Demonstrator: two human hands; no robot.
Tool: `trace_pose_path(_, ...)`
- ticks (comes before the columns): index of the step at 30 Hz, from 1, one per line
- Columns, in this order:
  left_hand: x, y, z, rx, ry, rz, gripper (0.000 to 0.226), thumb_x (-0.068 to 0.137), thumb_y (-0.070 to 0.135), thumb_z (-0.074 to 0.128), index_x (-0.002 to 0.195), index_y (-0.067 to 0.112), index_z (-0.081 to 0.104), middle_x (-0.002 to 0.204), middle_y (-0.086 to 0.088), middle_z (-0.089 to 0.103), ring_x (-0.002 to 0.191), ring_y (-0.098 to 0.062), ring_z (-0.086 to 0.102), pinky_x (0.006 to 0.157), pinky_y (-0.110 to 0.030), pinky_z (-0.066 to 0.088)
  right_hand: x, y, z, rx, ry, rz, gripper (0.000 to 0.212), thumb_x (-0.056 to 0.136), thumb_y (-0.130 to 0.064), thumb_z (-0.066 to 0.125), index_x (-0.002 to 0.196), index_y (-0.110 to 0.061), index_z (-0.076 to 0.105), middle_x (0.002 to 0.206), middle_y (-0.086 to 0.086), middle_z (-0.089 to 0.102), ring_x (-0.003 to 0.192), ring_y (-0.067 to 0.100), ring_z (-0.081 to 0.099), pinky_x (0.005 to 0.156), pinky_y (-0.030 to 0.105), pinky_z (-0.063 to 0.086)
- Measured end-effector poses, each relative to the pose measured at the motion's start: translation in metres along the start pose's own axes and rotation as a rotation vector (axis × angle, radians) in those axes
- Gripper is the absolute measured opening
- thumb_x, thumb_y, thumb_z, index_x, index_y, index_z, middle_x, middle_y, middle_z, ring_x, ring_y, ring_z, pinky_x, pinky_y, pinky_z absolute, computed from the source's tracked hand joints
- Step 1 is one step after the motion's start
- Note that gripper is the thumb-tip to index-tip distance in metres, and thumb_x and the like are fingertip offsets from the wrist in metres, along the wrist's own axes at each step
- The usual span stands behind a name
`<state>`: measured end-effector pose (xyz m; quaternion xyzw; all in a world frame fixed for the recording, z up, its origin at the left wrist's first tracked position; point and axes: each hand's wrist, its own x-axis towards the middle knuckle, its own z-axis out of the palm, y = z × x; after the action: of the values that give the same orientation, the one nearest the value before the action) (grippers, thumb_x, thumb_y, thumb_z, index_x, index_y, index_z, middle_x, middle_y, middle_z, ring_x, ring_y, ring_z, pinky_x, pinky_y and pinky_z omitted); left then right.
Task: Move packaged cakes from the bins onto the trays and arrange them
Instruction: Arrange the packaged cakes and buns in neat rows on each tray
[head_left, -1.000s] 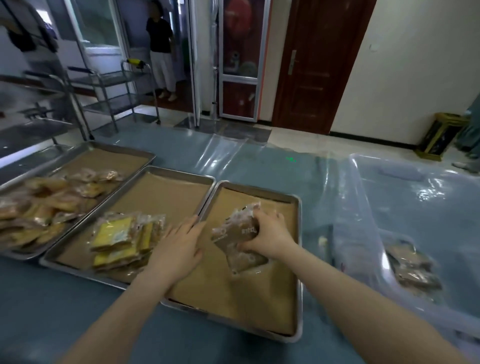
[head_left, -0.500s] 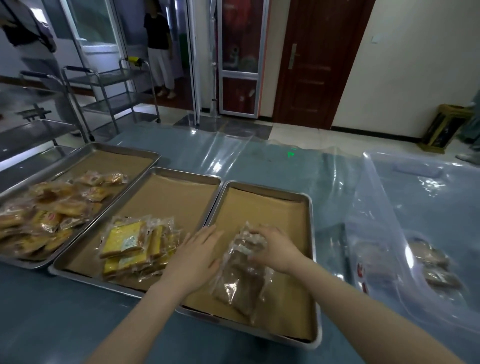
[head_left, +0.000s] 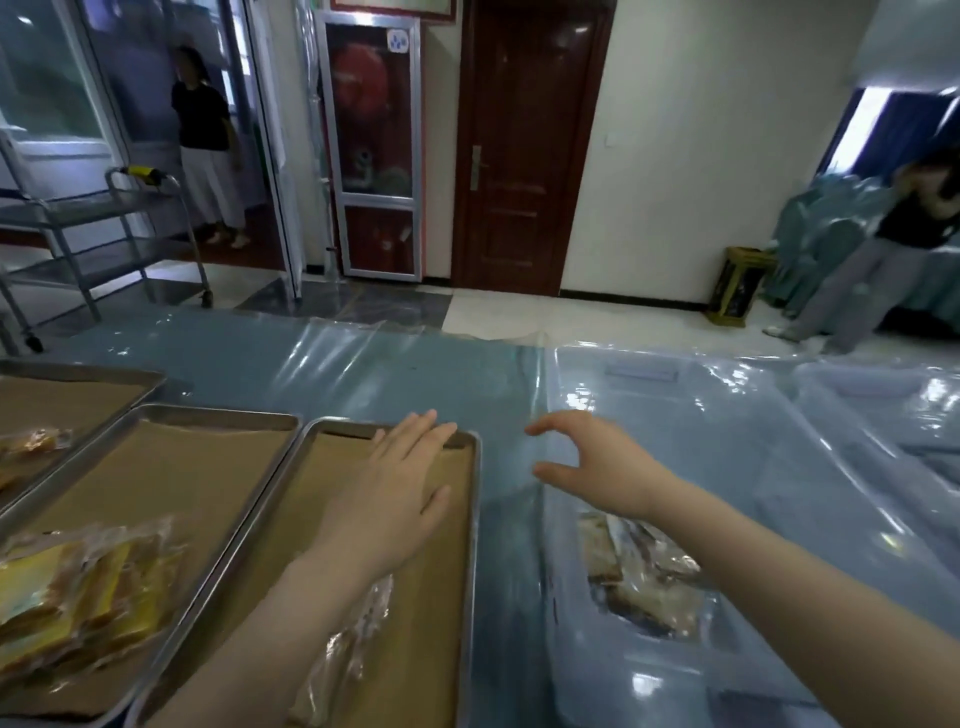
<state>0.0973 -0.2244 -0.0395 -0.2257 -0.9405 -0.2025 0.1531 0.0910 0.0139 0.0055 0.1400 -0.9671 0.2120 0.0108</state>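
Plastic-sheeted blue surface (head_left: 322, 364): our left hand (head_left: 397, 504) lies flat, fingers straight, over the right tray (head_left: 471, 545), where a clear-wrapped cake (head_left: 350, 649) sits beneath our forearm. Our right hand (head_left: 602, 470), loosely spread and empty, hovers above the clear bin (head_left: 753, 441) of packaged cakes (head_left: 644, 577); wrapper print blurs unreadably.

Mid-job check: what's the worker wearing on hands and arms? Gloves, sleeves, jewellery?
Nothing shows. The left hand and right hand are ungloved. The left forearm and right forearm are bare to the frame's edge, with no sleeve in sight. No watch, bracelet or ring is visible, though the picture is soft for fine detail.
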Motion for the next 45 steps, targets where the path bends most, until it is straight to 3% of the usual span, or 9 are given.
trace_pose_path(11, 0.098, 0.111, 0.083, -0.096, -0.121, 0.058, 0.06, 0.093, 0.031, 0.05, 0.147, 0.028, 0.024, 0.156, 0.008, 0.018, 0.142, -0.006, 0.012, 0.113, -0.02, 0.005, -0.015, 0.192, -0.041, -0.024, -0.096, 0.19, 0.041, 0.09, -0.035, 0.063, 0.129, -0.028, 0.052, 0.139, -0.008, 0.048, 0.128, 0.013, 0.043, 0.098, 0.02, 0.031)
trace_pose_path(17, 0.169, 0.152, 0.136, 0.005, -0.526, 0.021, 0.059, 0.092, 0.029, 0.053, 0.146, 0.025, 0.029, 0.152, 0.003, 0.03, 0.136, -0.017, 0.031, 0.108, -0.031, 0.028, 0.031, 0.258, -0.015, -0.218, -0.39, 0.344, 0.046, 0.093, -0.029, 0.057, 0.137, -0.022, 0.046, 0.139, 0.005, 0.05, 0.12, 0.025, 0.052, 0.098, 0.032, 0.043)
trace_pose_path(25, 0.193, 0.153, 0.22, 0.106, -0.787, -0.104, 0.051, 0.088, 0.017, 0.057, 0.137, 0.015, 0.043, 0.139, -0.011, 0.047, 0.12, -0.03, 0.05, 0.099, -0.037, 0.042, 0.044, 0.282, 0.048, -0.22, -0.536, 0.408, 0.044, 0.086, -0.024, 0.065, 0.128, -0.014, 0.057, 0.129, 0.012, 0.057, 0.118, 0.03, 0.055, 0.099, 0.04, 0.046)
trace_pose_path(31, 0.163, 0.128, 0.254, 0.195, -0.943, -0.138, 0.058, 0.084, 0.006, 0.059, 0.138, 0.013, 0.039, 0.135, -0.013, 0.045, 0.117, -0.032, 0.051, 0.098, -0.041, 0.043, 0.042, 0.301, 0.062, -0.269, -0.485, 0.38, 0.046, 0.088, -0.029, 0.056, 0.131, -0.016, 0.047, 0.132, 0.012, 0.051, 0.117, 0.031, 0.052, 0.097, 0.037, 0.045)
trace_pose_path(35, 0.157, 0.12, 0.255, 0.363, -1.026, -0.132, 0.06, 0.084, 0.016, 0.064, 0.139, 0.011, 0.038, 0.139, -0.011, 0.042, 0.121, -0.032, 0.049, 0.1, -0.044, 0.042, 0.04, 0.299, 0.065, -0.394, -0.601, 0.321, 0.06, 0.083, -0.035, 0.055, 0.14, -0.025, 0.039, 0.147, 0.01, 0.025, 0.139, 0.035, 0.018, 0.109, 0.047, 0.031)
trace_pose_path(37, 0.155, 0.125, 0.257, 0.415, -1.058, -0.094, 0.062, 0.083, 0.021, 0.065, 0.138, 0.009, 0.039, 0.137, -0.011, 0.046, 0.119, -0.031, 0.05, 0.095, -0.041, 0.043, 0.039, 0.297, 0.063, -0.349, -0.698, 0.358, 0.07, 0.075, -0.028, 0.065, 0.139, -0.026, 0.038, 0.147, 0.009, 0.027, 0.139, 0.035, 0.021, 0.107, 0.046, 0.034)
trace_pose_path(40, 0.154, 0.131, 0.261, 0.445, -1.028, -0.058, 0.084, 0.079, 0.016, 0.07, 0.146, 0.007, 0.02, 0.143, -0.014, 0.039, 0.123, -0.033, 0.046, 0.095, -0.042, 0.041, 0.037, 0.293, 0.06, -0.27, -0.689, 0.446, 0.061, 0.075, -0.024, 0.068, 0.129, -0.021, 0.039, 0.138, 0.011, 0.042, 0.125, 0.034, 0.043, 0.099, 0.038, 0.041)
trace_pose_path(43, 0.15, 0.13, 0.265, 0.451, -1.013, -0.1, 0.102, 0.08, 0.017, 0.071, 0.15, 0.008, -0.003, 0.152, -0.014, 0.022, 0.132, -0.034, 0.036, 0.102, -0.044, 0.039, 0.035, 0.286, 0.055, -0.422, -0.704, 0.386, 0.062, 0.077, -0.022, 0.071, 0.128, -0.016, 0.036, 0.138, 0.016, 0.043, 0.125, 0.038, 0.042, 0.1, 0.044, 0.041)
trace_pose_path(45, 0.148, 0.129, 0.265, 0.459, -1.038, -0.121, 0.106, 0.08, 0.024, 0.073, 0.149, 0.005, -0.004, 0.153, -0.015, 0.016, 0.134, -0.034, 0.033, 0.104, -0.043, 0.038, 0.034, 0.282, 0.05, -0.488, -0.754, 0.373, 0.068, 0.075, -0.025, 0.076, 0.132, -0.017, 0.041, 0.14, 0.013, 0.042, 0.129, 0.037, 0.039, 0.104, 0.045, 0.037)
